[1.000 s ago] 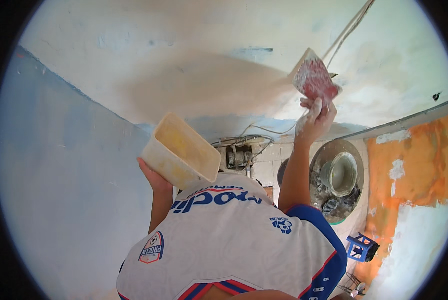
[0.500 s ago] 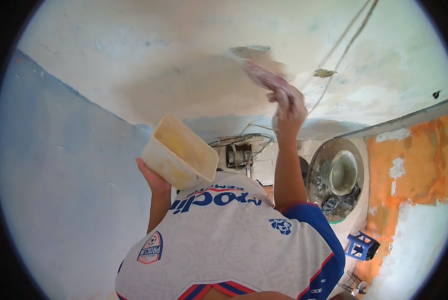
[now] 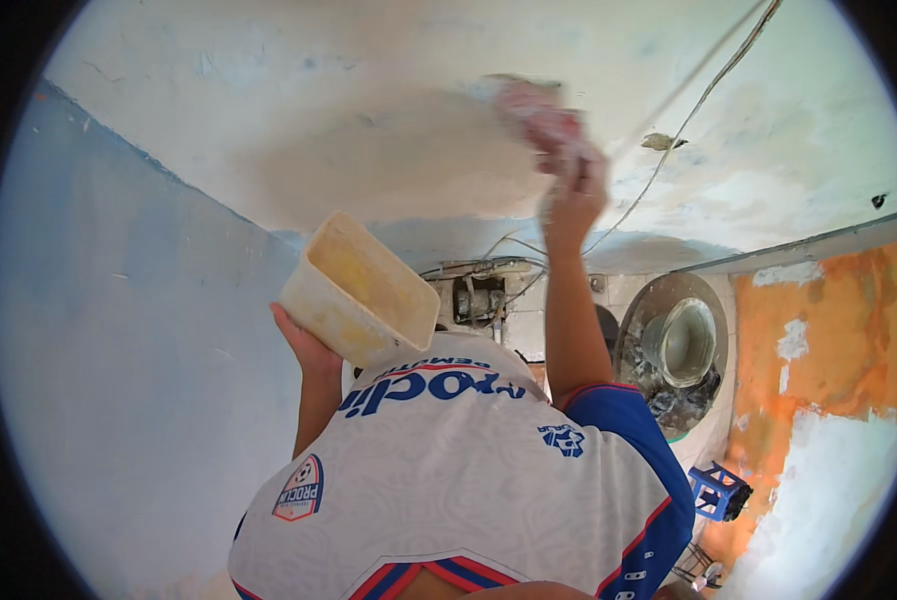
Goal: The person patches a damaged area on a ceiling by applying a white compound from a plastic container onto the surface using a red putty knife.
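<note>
My left hand (image 3: 307, 342) supports a cream plastic tub (image 3: 399, 308) from below and the side, its fingers partly hidden behind it. The tub is tilted, and yellowish residue coats its inside. My right hand (image 3: 575, 190) is raised to the pale wall (image 3: 389, 60) in front of me, closed round a putty knife (image 3: 544, 115) with a reddish, white-smeared body. Motion blurs the knife, and its far edge is at or very near the wall; contact is not clear. A darker, beige-grey area (image 3: 339, 165) spreads over the wall left of the knife.
A cable (image 3: 714, 90) hangs across the wall on the right, beside a small hole (image 3: 664, 142). Below on the right, a bucket (image 3: 685, 343) stands in a round, dirty basin (image 3: 636, 360). Farther right are a blue stool (image 3: 717, 492) and an orange wall (image 3: 819, 330). A blue wall (image 3: 139, 320) borders my left.
My right hand and the putty knife have shifted slightly, the knife swinging a little upward and right along the wall. The tub in my left hand has risen slightly.
</note>
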Demonstrator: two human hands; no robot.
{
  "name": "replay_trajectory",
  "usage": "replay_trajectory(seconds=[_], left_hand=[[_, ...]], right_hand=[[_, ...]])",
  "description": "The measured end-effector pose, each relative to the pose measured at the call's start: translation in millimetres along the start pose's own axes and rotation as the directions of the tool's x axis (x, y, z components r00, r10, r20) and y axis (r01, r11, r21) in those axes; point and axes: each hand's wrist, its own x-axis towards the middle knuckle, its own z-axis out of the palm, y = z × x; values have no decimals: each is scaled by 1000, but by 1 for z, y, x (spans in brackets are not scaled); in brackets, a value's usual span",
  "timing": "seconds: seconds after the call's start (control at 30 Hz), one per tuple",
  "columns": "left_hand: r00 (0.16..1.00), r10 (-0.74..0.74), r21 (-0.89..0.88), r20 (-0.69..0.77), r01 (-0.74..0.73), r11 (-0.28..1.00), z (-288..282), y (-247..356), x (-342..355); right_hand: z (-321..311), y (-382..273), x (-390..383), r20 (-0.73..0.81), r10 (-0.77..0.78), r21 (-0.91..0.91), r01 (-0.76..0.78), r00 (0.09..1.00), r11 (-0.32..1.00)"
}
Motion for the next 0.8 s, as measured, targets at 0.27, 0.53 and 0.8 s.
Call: replay_trajectory(seconds=[0.27,0.53,0.8], left_hand=[[999,28,-26,39,-27,999,-23,9,-2],[1000,18,-29,-1,-18,999,-26,27,8],[999,-40,5,18,40,999,-48,53,12]], right_hand=[[-28,-23,-26,-79,21,112,-13,997,994],[-43,-16,8,-266,8,17,-4,964,1000],[41,-45,-56,136,-17,100,3,991,995]])
